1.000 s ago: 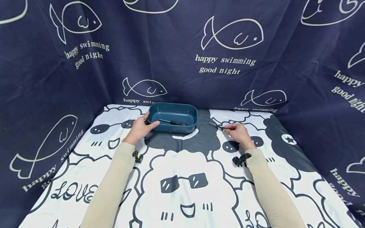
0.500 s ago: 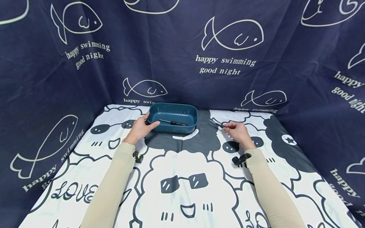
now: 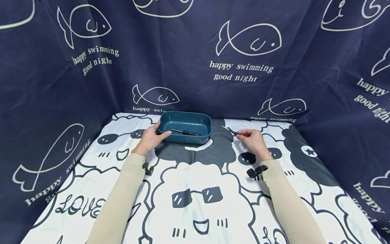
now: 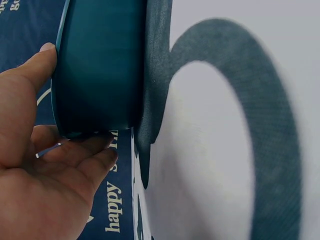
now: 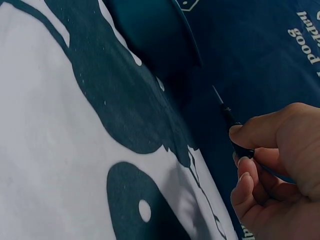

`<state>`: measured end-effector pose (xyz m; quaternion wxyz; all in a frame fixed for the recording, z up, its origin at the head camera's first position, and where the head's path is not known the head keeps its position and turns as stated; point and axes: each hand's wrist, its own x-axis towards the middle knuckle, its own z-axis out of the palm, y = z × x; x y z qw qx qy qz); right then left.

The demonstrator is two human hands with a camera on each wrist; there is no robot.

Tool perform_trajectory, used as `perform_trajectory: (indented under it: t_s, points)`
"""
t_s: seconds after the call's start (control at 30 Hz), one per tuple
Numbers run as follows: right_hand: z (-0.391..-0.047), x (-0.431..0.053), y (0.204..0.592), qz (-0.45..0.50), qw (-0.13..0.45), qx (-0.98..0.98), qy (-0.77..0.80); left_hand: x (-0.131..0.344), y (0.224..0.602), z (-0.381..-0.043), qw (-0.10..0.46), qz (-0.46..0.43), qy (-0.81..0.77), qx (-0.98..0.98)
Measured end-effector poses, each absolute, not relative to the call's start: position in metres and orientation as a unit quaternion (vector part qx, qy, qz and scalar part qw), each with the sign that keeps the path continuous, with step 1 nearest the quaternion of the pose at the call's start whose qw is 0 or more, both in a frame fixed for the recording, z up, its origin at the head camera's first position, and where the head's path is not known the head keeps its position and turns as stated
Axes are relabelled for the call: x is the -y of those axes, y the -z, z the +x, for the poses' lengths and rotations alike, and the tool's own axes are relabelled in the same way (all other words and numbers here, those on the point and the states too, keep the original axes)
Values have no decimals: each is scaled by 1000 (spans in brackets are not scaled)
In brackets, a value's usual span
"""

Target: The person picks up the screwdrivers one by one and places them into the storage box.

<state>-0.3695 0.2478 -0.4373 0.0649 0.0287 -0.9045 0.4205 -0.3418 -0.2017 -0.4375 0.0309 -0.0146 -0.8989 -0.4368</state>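
Observation:
A teal rectangular bin [image 3: 195, 139] stands on the cloth at the back. My left hand [image 3: 150, 137] holds its left end, the thumb at the front rim and the other fingers round the end wall. In the left wrist view the fingers [image 4: 95, 155] lie against the bin's wall [image 4: 100, 65]. Inside the bin lies a screwdriver with a black handle [image 3: 191, 133] and thin metal shaft. Right of the bin, my right hand [image 3: 252, 139] pinches a second black-handled screwdriver [image 5: 230, 120] between thumb and fingers. Its slim metal tip points toward the bin, apart from it.
A white cloth [image 3: 198, 176] printed with dark cartoon sheep covers the table. Navy curtains [image 3: 195, 67] with fish drawings rise directly behind the bin and along both sides. Black bands [image 3: 147, 168] circle the wrists over beige sleeves.
The screwdriver in my right hand has turned, and its tip now points slightly higher, with more of the black handle showing. The left hand and the bin stay in place.

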Motion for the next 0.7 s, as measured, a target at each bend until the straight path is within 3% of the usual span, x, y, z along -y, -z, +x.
perform_trajectory:
  t_s: [0.7]
  points:
    - [-361, -221, 430, 56, 102, 892, -437, 201, 439, -342, 42, -22, 431, 901]
